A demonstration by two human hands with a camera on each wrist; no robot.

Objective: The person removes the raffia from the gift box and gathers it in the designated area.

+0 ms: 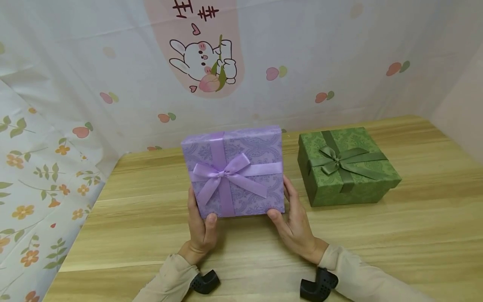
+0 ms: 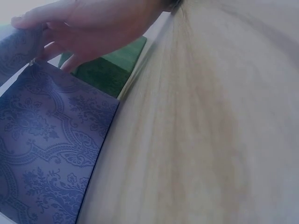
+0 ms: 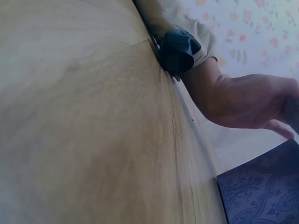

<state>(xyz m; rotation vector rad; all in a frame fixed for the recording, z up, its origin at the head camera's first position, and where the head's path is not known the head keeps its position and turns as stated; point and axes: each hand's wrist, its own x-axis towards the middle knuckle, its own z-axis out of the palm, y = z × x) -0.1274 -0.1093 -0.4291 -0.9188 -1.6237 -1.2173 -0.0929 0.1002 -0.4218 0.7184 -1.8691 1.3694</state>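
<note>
A purple patterned gift box lid (image 1: pixel 234 172) with a lilac ribbon and bow is tilted, its top facing me. My left hand (image 1: pixel 201 230) grips its left side near the front corner, thumb at the front edge. On the opposite side my right hand (image 1: pixel 296 226) holds it the same way, fingers behind the side wall. The purple box body (image 2: pixel 56 144) stands on the table below the lid, hidden by it in the head view. In the right wrist view, a gap shows between the body (image 3: pixel 266 189) and the raised lid.
A green gift box (image 1: pixel 349 167) with a dark green ribbon bow sits to the right of the purple one. Both stand on a wood-grain table (image 1: pixel 136 218). A white printed cloth (image 1: pixel 302 42) hangs behind, and a floral cloth (image 1: pixel 41 176) hangs on the left.
</note>
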